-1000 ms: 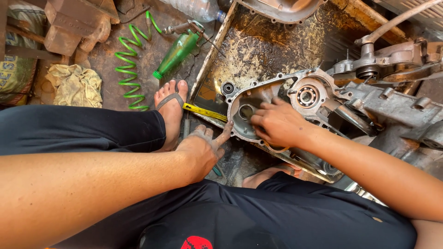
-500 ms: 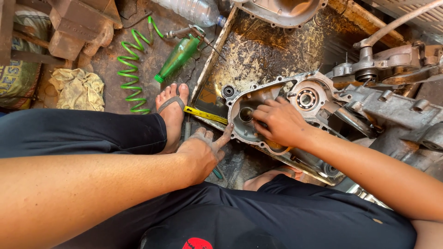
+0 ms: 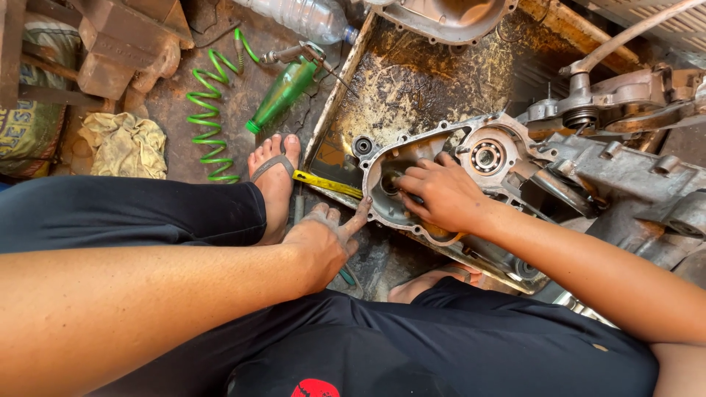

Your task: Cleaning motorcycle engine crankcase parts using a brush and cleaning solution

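Note:
A grey metal engine case [image 3: 515,173] lies on a rusty, oily metal tray [image 3: 412,81]. My right hand [image 3: 441,192] rests inside the round left cavity of the case, fingers curled at something I cannot make out. My left hand [image 3: 327,239], grimy with grease, hangs in front of the case's left rim with the index finger stretched out and touching that rim; it holds nothing. A yellow-handled tool [image 3: 327,184] lies just above my left hand, along the tray's edge. A bearing [image 3: 487,156] sits in the case to the right of my right hand.
My foot in a sandal [image 3: 273,180] stands left of the tray. A coiled green air hose [image 3: 209,117], a green bottle [image 3: 283,92], a clear plastic bottle [image 3: 305,15] and a yellowish rag [image 3: 125,143] lie on the floor. More engine parts [image 3: 625,103] stand at the right.
My right hand has shifted slightly within the case cavity. My left hand stays at the case's rim with the index finger out.

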